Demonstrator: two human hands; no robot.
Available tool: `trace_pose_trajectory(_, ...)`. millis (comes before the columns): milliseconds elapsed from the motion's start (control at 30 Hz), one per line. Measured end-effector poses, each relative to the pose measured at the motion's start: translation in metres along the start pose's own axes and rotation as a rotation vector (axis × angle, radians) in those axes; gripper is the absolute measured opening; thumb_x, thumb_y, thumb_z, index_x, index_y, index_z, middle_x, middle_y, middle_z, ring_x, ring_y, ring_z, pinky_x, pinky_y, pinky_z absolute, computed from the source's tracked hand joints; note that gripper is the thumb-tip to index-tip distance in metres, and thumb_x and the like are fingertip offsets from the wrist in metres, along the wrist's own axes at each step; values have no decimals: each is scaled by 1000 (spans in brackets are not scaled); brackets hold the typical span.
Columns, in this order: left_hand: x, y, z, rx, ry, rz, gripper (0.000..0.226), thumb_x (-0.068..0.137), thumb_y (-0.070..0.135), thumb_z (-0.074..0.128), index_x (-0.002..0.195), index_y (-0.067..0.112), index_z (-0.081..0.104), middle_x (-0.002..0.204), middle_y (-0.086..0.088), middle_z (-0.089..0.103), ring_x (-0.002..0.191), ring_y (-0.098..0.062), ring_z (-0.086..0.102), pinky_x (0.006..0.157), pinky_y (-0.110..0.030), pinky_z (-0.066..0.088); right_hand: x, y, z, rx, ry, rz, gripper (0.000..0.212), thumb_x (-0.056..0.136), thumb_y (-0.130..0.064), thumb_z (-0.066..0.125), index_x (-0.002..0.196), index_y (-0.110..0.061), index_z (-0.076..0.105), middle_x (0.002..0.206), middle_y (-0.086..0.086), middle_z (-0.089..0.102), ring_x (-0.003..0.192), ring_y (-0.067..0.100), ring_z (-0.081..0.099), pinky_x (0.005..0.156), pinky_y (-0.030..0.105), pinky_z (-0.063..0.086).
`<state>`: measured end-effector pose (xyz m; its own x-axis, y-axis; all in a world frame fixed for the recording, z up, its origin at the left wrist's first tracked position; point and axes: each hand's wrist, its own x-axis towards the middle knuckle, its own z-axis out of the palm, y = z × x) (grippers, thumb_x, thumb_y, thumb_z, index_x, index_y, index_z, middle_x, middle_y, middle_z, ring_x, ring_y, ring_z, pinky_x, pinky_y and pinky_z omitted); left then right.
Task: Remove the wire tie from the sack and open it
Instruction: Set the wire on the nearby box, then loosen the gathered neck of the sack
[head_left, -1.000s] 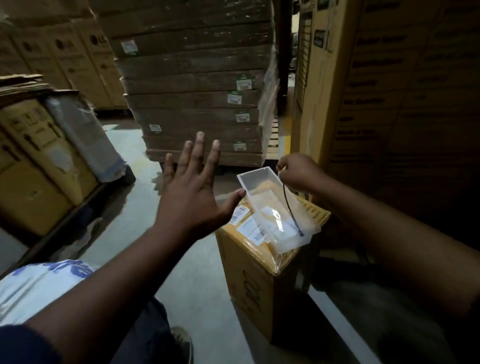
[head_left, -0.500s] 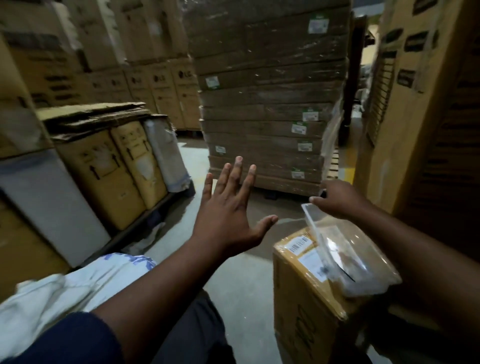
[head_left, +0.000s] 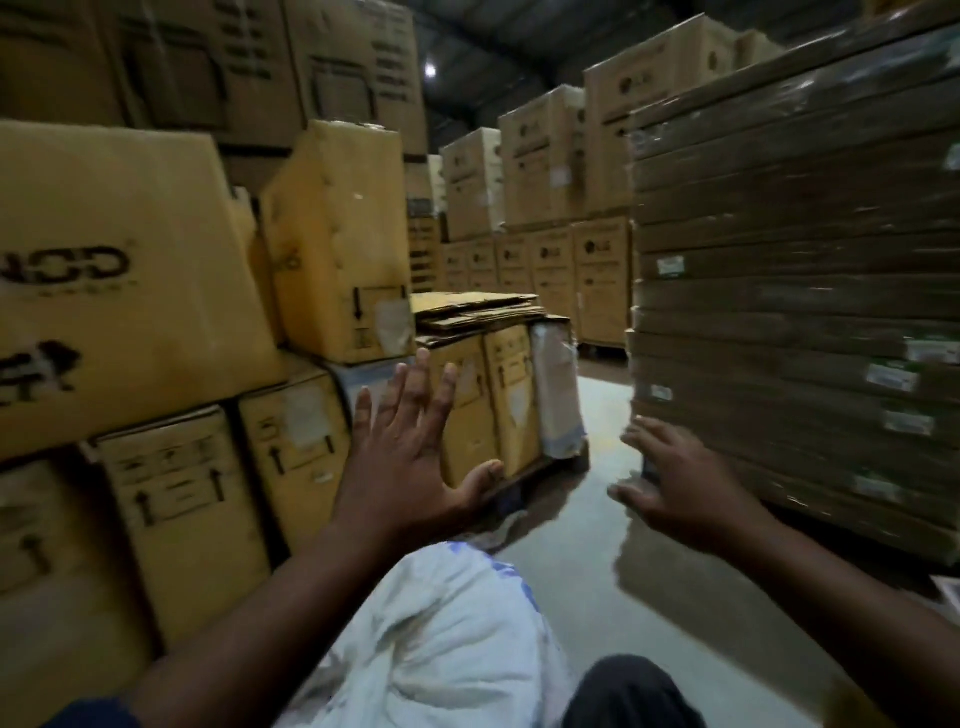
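A white sack (head_left: 441, 639) with faint blue print lies on the floor low in the middle, between my arms, its far end pointing away from me. No wire tie shows on it. My left hand (head_left: 410, 452) is raised above the sack's far end, fingers spread, palm facing away, holding nothing. My right hand (head_left: 680, 483) hovers to the right of the sack over the floor, fingers apart, also holding nothing. Both hands are clear of the sack.
Yellow cartons (head_left: 171, 467) are stacked close on the left. A wrapped pallet of flat brown boxes (head_left: 795, 312) stands on the right. A glossy floor aisle (head_left: 587, 530) runs between them. My dark-clad knee (head_left: 628, 691) sits beside the sack.
The view has swung left and up; the carton with the clear plastic tray is out of sight. My right hand has left the tray and wire and now hangs with fingers spread.
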<state>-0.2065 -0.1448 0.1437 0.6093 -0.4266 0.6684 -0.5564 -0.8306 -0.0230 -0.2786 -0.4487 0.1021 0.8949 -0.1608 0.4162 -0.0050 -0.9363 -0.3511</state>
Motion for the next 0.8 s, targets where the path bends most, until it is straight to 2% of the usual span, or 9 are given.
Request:
trace_pose_trajectory(167,-62,-78,-16,11,-5,-195,109,85,89,34,168,33,-9,176,4,-21,164,-21,-14,130,-54,-8,18,-99,65,75,-31,-191,78,87,-62,63,153,-27,40,167,0,27,153,21,25,122,45,31)
trace_pose_trajectory(367,-136,-135,42,0,-103,-396,109,84,88,40,168,34,-3,176,6,-21,164,-20,-12,130,-56,-3,21,-178,172,144,-67,-382,78,89,-66,55,154,-26,38,170,-3,21,157,17,14,123,40,22)
trace_pose_trajectory(467,-165,-152,89,19,-188,-453,110,84,88,39,169,31,1,177,3,-19,165,-23,-9,131,-58,0,22,-190,232,157,-96,-445,75,90,-65,55,152,-24,42,169,0,23,157,20,15,123,37,18)
trace_pose_trajectory(600,-179,-170,142,34,-254,-519,106,86,86,38,169,28,5,178,-2,-12,165,-26,-3,131,-59,4,33,-184,298,165,-123,-468,73,92,-61,58,150,-20,46,167,5,27,156,24,21,122,47,27)
trace_pose_trajectory(800,-177,-194,198,36,-284,-546,104,89,82,40,169,30,0,177,0,-16,165,-23,-10,130,-56,-5,49,-157,352,188,-132,-402,71,94,-57,58,153,-20,41,169,5,22,157,23,17,122,50,26)
